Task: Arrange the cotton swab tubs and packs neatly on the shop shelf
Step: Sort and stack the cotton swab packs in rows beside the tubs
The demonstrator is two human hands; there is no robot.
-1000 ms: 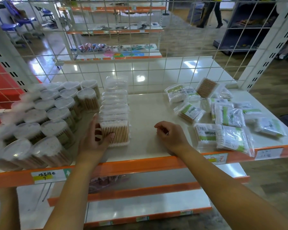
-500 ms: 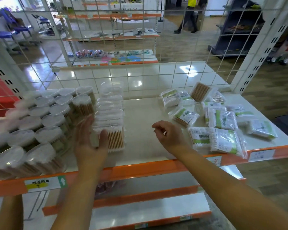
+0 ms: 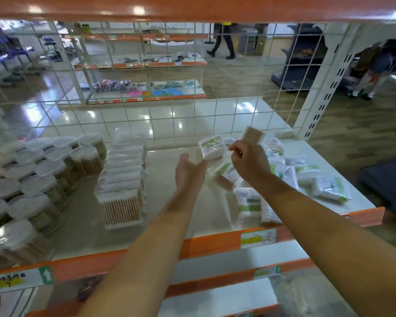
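Round cotton swab tubs (image 3: 44, 170) stand in rows at the left of the shelf (image 3: 169, 216). Beside them runs a line of square clear tubs (image 3: 122, 191). Loose green-and-white swab packs (image 3: 248, 202) lie scattered at the right, one square tub (image 3: 254, 133) leaning at the back. My left hand (image 3: 189, 170) is stretched out over the shelf's middle, fingers relaxed, just left of a pack (image 3: 223, 176). My right hand (image 3: 249, 162) hovers over the packs with fingers loosely curled; I see nothing plainly held in it.
A wire grid (image 3: 192, 115) closes the shelf's back. An upper shelf edge (image 3: 192, 8) hangs close overhead. Orange price rail (image 3: 215, 242) runs along the front, with lower shelves (image 3: 215, 296) beneath. People walk in the aisle beyond.
My left hand has left the front square tub and swung right towards the packs. My right hand has lifted off the shelf and moved back over the packs. The view has tilted up.
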